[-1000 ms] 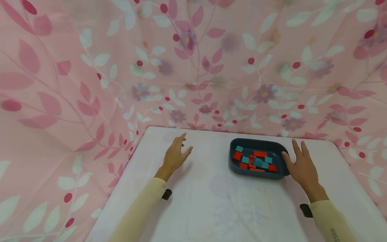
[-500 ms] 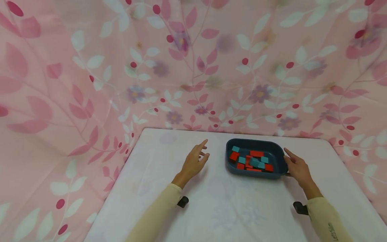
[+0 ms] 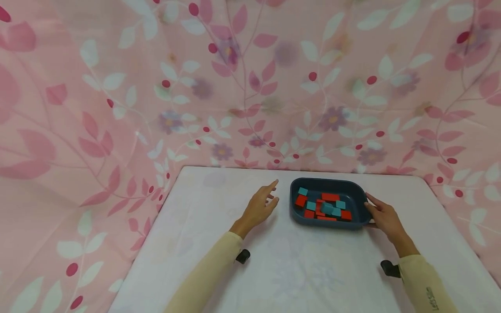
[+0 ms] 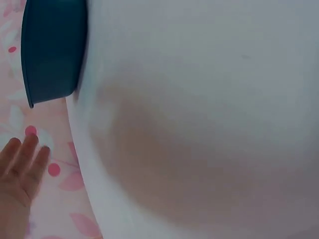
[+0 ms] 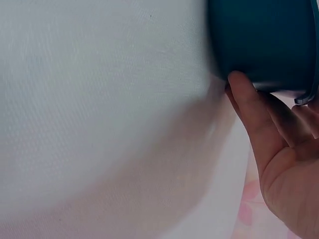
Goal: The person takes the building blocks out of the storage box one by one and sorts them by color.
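A dark blue rounded container (image 3: 313, 222) stands toward the back right of the table, with several small red blocks (image 3: 300, 201) and light blue blocks (image 3: 311, 205) inside. My right hand (image 3: 387, 219) grips the container's right end, thumb over the rim. In the right wrist view, fingers (image 5: 249, 107) of that hand reach the lower part of the container wall (image 5: 264, 45). To the left of the container, my left hand (image 3: 258, 206) holds nothing, its fingers extended. In the left wrist view, this hand (image 4: 20, 179) is a short gap away from the container (image 4: 55, 55).
The table (image 3: 305, 269) has a pale cloth cover. Behind it and to the left hangs a pink floral curtain (image 3: 250, 87), close to the table's back edge. Black wrist cameras (image 3: 243, 256) sit beneath both sleeves.
My left hand has moved right, toward the container. My right hand has gone from spread fingers beside the container's right end to gripping it. The head view has turned slightly.
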`<state>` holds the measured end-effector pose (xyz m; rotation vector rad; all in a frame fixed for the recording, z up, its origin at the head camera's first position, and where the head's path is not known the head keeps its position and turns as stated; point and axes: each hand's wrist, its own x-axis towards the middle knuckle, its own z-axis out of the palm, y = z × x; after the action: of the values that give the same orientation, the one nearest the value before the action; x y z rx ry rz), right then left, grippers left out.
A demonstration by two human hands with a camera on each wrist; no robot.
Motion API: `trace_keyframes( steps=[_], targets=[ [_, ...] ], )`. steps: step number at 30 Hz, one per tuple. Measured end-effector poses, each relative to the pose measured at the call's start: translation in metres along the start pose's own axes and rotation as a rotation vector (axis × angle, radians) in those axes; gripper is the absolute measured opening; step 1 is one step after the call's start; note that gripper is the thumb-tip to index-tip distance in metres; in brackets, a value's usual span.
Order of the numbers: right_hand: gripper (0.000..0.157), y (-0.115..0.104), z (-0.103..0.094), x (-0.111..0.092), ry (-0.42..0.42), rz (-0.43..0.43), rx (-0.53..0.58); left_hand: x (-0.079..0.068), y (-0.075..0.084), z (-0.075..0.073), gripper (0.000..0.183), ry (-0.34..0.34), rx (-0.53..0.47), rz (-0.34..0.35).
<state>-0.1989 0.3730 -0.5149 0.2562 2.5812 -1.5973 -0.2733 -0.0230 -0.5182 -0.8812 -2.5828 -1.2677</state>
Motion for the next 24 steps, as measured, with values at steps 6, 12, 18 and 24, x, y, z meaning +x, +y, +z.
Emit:
trace_keyframes(
  steps=[6,12,18,24],
  targets=[
    [0.058,0.003,-0.001,0.002,0.014,-0.011,0.035,0.029,0.017,0.013,0.042,-0.071,0.062,0.092],
    [0.058,0.005,0.002,0.002,0.03,0.001,0.052,0.066,0.039,0.025,0.041,-0.208,0.181,0.072],
    [0.057,0.009,0.005,0.002,0.034,-0.008,0.047,0.09,0.043,0.043,0.036,-0.293,0.247,0.061],
    [0.055,0.007,0.001,0.002,0.053,-0.015,0.039,0.105,0.036,0.057,0.027,-0.361,0.321,0.093]
  ],
)
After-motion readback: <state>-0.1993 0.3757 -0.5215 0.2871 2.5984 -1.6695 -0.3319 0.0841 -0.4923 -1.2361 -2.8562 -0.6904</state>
